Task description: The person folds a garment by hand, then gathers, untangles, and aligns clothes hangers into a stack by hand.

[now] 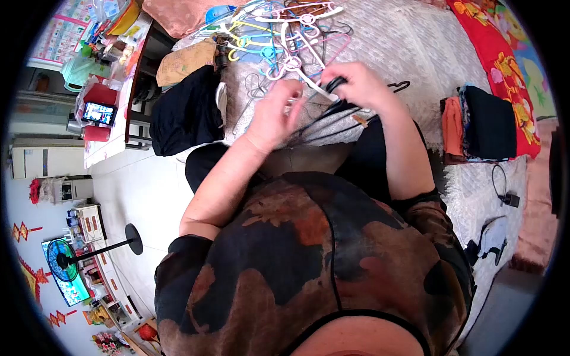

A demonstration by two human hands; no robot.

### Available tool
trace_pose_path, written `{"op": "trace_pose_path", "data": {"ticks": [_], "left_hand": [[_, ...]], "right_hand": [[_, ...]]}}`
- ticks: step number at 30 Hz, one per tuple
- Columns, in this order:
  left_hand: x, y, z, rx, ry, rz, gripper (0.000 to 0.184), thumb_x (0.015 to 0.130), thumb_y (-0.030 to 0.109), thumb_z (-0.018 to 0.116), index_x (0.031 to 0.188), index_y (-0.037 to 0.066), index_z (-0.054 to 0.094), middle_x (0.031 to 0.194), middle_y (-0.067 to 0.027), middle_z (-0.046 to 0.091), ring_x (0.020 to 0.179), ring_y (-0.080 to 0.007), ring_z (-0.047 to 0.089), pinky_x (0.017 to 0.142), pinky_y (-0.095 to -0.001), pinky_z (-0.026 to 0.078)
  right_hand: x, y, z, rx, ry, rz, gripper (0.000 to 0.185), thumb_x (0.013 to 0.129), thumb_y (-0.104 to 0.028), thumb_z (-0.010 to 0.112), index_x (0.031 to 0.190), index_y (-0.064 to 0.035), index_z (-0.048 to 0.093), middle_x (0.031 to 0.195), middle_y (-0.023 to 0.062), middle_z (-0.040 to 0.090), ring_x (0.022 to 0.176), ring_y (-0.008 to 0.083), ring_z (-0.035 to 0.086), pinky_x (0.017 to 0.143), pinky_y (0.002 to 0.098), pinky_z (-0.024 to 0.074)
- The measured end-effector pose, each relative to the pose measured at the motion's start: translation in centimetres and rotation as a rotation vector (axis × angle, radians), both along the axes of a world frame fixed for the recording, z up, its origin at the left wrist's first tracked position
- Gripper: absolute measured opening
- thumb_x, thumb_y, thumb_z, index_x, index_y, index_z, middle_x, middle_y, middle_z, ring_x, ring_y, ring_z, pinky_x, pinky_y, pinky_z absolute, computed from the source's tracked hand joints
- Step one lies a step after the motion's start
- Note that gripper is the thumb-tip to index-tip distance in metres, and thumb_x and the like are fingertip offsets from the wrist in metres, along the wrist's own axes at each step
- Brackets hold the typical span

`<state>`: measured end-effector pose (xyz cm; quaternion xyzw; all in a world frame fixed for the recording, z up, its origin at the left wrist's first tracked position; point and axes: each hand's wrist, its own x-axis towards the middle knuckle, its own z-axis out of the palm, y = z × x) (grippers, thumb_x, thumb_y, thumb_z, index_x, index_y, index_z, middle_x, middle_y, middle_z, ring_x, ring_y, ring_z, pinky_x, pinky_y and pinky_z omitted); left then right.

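Observation:
My right hand is closed around a bunch of black clothes hangers, their dark hooks and bars crossing in front of my lap. My left hand is at the other end of these hangers, fingers curved and thumb apart from them; nothing shows clearly in its grasp. Just beyond both hands lies a white plastic hanger. Behind it spreads a tangle of coloured hangers, among them a blue hanger and a pink hanger. Thin wire hangers lie left of my left hand.
Black folded clothing and a tan cloth are piled at the left bed edge. A stack of folded clothes sits at right. On the left stand a cluttered table and a floor fan. A charger lies on the bedspread.

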<state>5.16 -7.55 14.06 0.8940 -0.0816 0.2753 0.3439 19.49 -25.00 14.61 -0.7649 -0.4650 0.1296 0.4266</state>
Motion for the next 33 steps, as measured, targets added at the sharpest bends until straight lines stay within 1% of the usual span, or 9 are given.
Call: {"op": "trace_pose_path", "data": {"ticks": [4,7,11,15,17,19,24,27,33], "left_hand": [[-0.1,8.1,-6.6,-0.031,0.371,0.351,0.014,0.087,0.016,0.06,0.092,0.003,0.063,0.082,-0.0178,0.066,0.078,-0.0362,0.064,0.07,-0.0396,0.052],[-2.5,13.6,-12.9,0.262,0.694,0.427,0.025,0.084,0.028,0.059,0.088,0.005,0.068,0.084,-0.0192,0.066,0.082,-0.0372,0.064,0.073,-0.0442,0.051],[-4.6,10.5,-12.2,0.223,0.792,0.293,0.029,0.082,0.03,0.064,0.095,0.005,0.068,0.091,-0.0194,0.066,0.085,-0.0365,0.064,0.074,-0.0439,0.05],[-3.8,8.2,-15.3,0.431,0.661,0.164,0.03,0.083,0.029,0.063,0.101,0.005,0.062,0.099,-0.0193,0.062,0.092,-0.038,0.061,0.079,-0.0453,0.049],[-2.3,8.2,-16.2,0.461,0.802,0.263,0.031,0.085,0.025,0.058,0.11,0.008,0.057,0.102,-0.0189,0.063,0.092,-0.0373,0.062,0.081,-0.0457,0.05],[-0.9,9.2,-15.2,0.425,0.835,0.296,0.032,0.085,0.021,0.053,0.116,0.013,0.058,0.103,-0.0192,0.064,0.093,-0.0366,0.063,0.081,-0.046,0.05],[2.4,10.1,-10.4,0.486,1.139,0.162,0.027,0.084,0.025,0.055,0.104,0.011,0.066,0.103,-0.0177,0.066,0.095,-0.0338,0.064,0.082,-0.0437,0.05],[3.6,11.8,-10.9,0.402,0.825,0.552,0.028,0.084,0.03,0.059,0.097,0.006,0.067,0.094,-0.0189,0.066,0.091,-0.0359,0.063,0.081,-0.0444,0.05],[4.6,13.4,-12.6,0.497,0.932,0.536,0.03,0.088,0.028,0.054,0.103,0.005,0.065,0.106,-0.0183,0.065,0.098,-0.0348,0.063,0.083,-0.0437,0.051]], "right_hand": [[3.5,-2.8,-1.0,0.293,0.417,-0.201,0.035,0.071,0.009,0.049,0.101,-0.0001,0.065,0.079,0.0042,0.063,0.058,0.0096,0.056,0.058,0.022,0.0466],[4.2,-4.6,-1.2,0.298,0.504,-0.236,0.033,0.074,0.008,0.047,0.102,0.0016,0.065,0.072,0.0023,0.058,0.054,0.0071,0.051,0.063,0.0229,0.0488],[5.4,-6.6,-2.2,0.339,0.652,-0.366,0.028,0.075,0.005,0.049,0.097,-0.0009,0.066,0.069,0.0023,0.056,0.05,0.0095,0.049,0.058,0.024,0.0476],[6.7,-8.1,-3.5,0.609,0.646,-0.697,0.017,0.079,0.0,0.057,0.096,-0.0026,0.059,0.075,0.0032,0.055,0.056,0.0108,0.051,0.058,0.025,0.0465],[7.1,-8.4,-4.2,0.84,0.6,-0.704,0.019,0.081,-0.001,0.06,0.1,-0.0035,0.055,0.079,0.0034,0.055,0.061,0.0111,0.052,0.06,0.026,0.0473],[7.2,-8.4,-4.2,0.855,0.557,-0.713,0.019,0.083,-0.001,0.059,0.101,-0.0031,0.052,0.079,0.0026,0.054,0.062,0.0107,0.05,0.065,0.0271,0.0486],[6.3,-7.4,-3.8,0.876,0.581,-0.594,0.011,0.089,-0.005,0.056,0.098,-0.0016,0.051,0.075,0.0006,0.049,0.065,0.0085,0.05,0.077,0.0316,0.0501],[6.0,-6.6,-3.7,0.795,0.572,-0.548,0.011,0.091,-0.006,0.053,0.1,-0.0016,0.049,0.075,0.0004,0.048,0.066,0.0084,0.049,0.084,0.0331,0.0494],[6.2,-5.8,-4.1,0.727,0.691,-0.333,0.012,0.089,-0.001,0.05,0.099,-0.0047,0.046,0.068,-0.0017,0.044,0.063,0.0088,0.047,0.087,0.0334,0.0493]]}}
